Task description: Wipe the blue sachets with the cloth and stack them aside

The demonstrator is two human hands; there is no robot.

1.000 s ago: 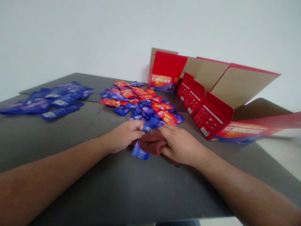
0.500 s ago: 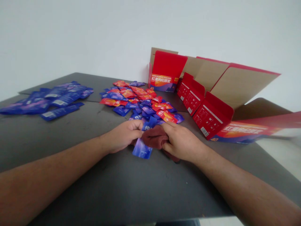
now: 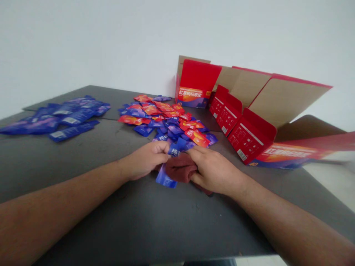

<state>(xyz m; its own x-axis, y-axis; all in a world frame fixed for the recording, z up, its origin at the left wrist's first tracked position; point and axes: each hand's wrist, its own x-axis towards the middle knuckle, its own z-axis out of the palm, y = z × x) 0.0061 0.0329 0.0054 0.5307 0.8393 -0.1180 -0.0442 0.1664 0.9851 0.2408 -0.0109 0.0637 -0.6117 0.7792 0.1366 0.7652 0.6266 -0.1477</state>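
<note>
Between my hands is a blue-purple sachet [image 3: 165,178], its middle covered by a brown cloth [image 3: 181,168]. My left hand [image 3: 146,160] pinches the sachet's left edge, fingers closed. Wrapped round the cloth, my right hand [image 3: 215,168] presses it against the front of the sachet. Some of the cloth also shows behind the sachet, near my left fingertips and below my right hand. Just beyond my hands lies a mixed pile of red and blue sachets [image 3: 166,118].
At the left, a group of blue sachets [image 3: 74,111] lies on the dark grey table [image 3: 133,221]. Open red boxes [image 3: 245,136] with raised lids line the right side, and one more red box [image 3: 194,96] stands at the back by the pale wall [image 3: 111,44].
My right hand has shifted the cloth slightly down and left over the sachet, covering more of its lower part. My left hand stays nearly in place.
</note>
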